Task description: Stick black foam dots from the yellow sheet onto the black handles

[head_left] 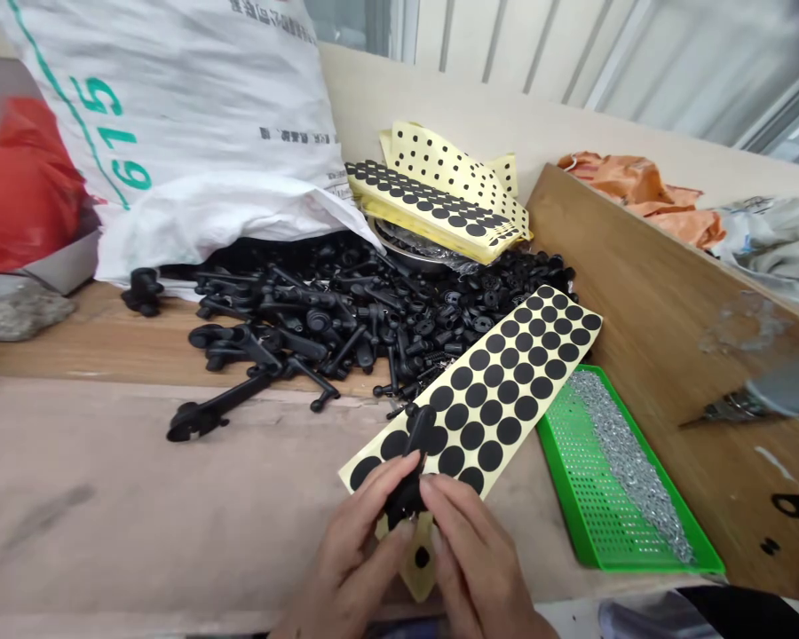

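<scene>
My left hand [366,532] is closed around a black plastic arm-like part [421,430], its fingers along the left side. Fingers of my right hand [476,550] press the same part from the right, so both hands grip it near the table's front edge. Its lower end is partly hidden by my fingers. Between my palms shows a small piece of yellowish backing paper [418,581] with a black dot; I cannot tell which hand holds it. Just beyond my fingertips lies a pale yellow sheet of round black stickers [493,413], partly under the part.
Black plastic parts [320,311] are heaped behind, spilling from a white sack [193,106]. One longer black part [219,408] lies apart. More sticker sheets [439,195] rest on a metal bowl. A green basket [565,497] of small metal pieces and a power screwdriver [746,404] are right.
</scene>
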Tool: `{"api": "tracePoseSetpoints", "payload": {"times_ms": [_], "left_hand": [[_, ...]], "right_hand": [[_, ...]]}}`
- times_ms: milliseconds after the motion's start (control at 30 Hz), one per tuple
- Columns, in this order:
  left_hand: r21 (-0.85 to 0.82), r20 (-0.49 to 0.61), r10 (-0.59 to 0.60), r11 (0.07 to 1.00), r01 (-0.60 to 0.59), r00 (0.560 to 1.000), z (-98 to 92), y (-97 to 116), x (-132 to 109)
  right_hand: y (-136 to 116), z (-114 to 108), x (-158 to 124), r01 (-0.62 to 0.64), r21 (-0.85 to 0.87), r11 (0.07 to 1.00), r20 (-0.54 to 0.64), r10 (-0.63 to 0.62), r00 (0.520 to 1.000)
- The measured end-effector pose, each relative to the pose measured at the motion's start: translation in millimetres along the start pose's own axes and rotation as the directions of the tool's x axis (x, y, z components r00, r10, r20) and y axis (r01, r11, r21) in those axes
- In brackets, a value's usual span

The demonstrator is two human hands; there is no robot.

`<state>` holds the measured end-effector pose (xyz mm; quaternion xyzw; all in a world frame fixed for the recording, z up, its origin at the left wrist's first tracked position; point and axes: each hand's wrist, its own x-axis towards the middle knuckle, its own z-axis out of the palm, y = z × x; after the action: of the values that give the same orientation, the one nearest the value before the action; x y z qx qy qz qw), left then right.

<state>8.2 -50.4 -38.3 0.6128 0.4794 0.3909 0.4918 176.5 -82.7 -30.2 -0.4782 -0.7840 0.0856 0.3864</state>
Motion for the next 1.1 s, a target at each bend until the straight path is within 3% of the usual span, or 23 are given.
{"api": "tracePoseSetpoints", "payload": {"times_ms": [200,467,633,867,967,1100], "left_hand": [[0.096,0.087,0.037,0.994,-0.045,0.996,-5.1,-5.6,1.1],[0.090,0.040,0.122,0.988,-0.125,0.992,-1.2,-8.7,3.7],[0.162,0.042,0.169,0.971,-0.173,0.985,-4.1,-5.6,4.5],[0.222,0.083,0.322,0.916,-0.333,0.943,-2.2,-12.6,1.6],[0.165,0.082,0.299,0.937,-0.309,0.951,-0.2,-12.2,0.9],[0.084,0.089,0.204,0.974,-0.211,0.975,1.8,-7.8,2.1]], "right_hand": [[0.7,-1.1,2.4,0.075,-0.041,0.996,-0.057,-0.077,0.995],[3.0,4.4,0.5,0.151,-0.105,0.983,-0.038,-0.156,0.987],[-2.5,5.1,0.6,-0.004,0.038,0.999,-0.037,0.006,0.999],[-4.7,-4.1,7.3,-0.160,0.243,0.957,0.039,0.155,0.987],[-5.6,-4.1,10.0,-0.219,0.288,0.932,0.079,0.205,0.976],[-6.8,-1.4,8.1,-0.186,0.258,0.948,0.046,0.181,0.982]]}}
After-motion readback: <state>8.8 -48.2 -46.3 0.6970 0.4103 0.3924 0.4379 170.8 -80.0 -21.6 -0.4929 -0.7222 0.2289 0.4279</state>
